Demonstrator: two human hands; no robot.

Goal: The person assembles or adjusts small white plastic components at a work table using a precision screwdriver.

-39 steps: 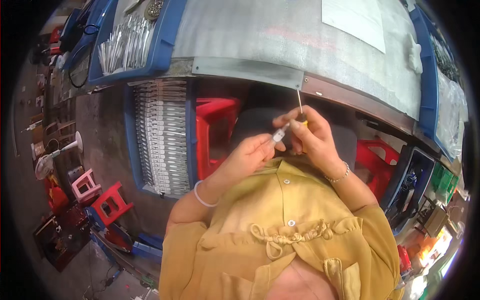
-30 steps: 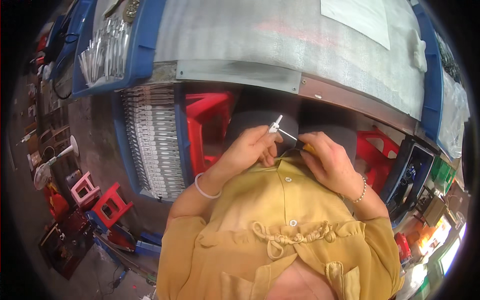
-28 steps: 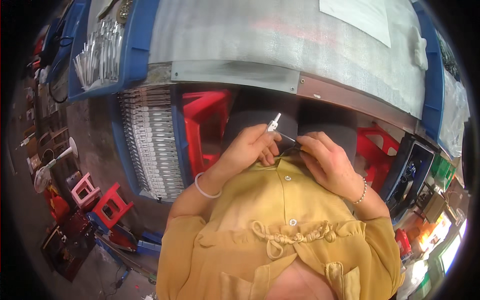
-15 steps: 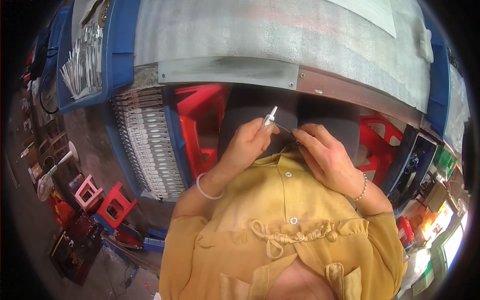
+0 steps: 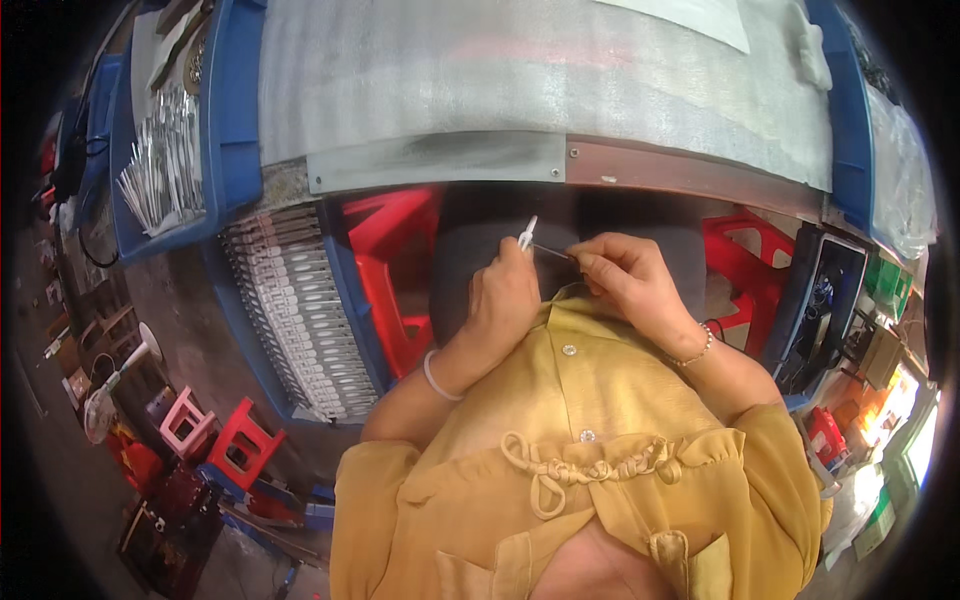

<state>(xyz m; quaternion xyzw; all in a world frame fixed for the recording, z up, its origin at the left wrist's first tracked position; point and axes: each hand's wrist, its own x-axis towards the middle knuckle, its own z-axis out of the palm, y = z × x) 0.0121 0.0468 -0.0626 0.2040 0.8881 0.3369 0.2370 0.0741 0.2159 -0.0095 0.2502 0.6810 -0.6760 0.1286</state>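
Above my lap, my left hand [image 5: 506, 298] is closed around a small white plastic piece with a narrow pointed tip [image 5: 528, 234]; the tip sticks out beyond the fingers, and the rest is hidden in the palm. From beside it a thin dark rod or wire [image 5: 552, 250] runs across to my right hand [image 5: 628, 278]. There the thumb and fingertips pinch its end. Whether the thin piece is fixed to the white one, I cannot tell. Both hands are close to my shirt front, short of the table edge.
Ahead lies a table [image 5: 420, 95] covered in pale foam sheet. At the left, a blue bin [image 5: 235, 120] contains thin metallic strips, and a lower blue crate [image 5: 350, 310] holds rows of white-and-grey pieces. Red stools [image 5: 385, 240] stand under the table. Another blue bin [image 5: 852, 130] is at the right.
My left hand has turned so its back faces up more, and the white piece has shifted slightly left. The right hand's fingers have drawn together in a tighter pinch.
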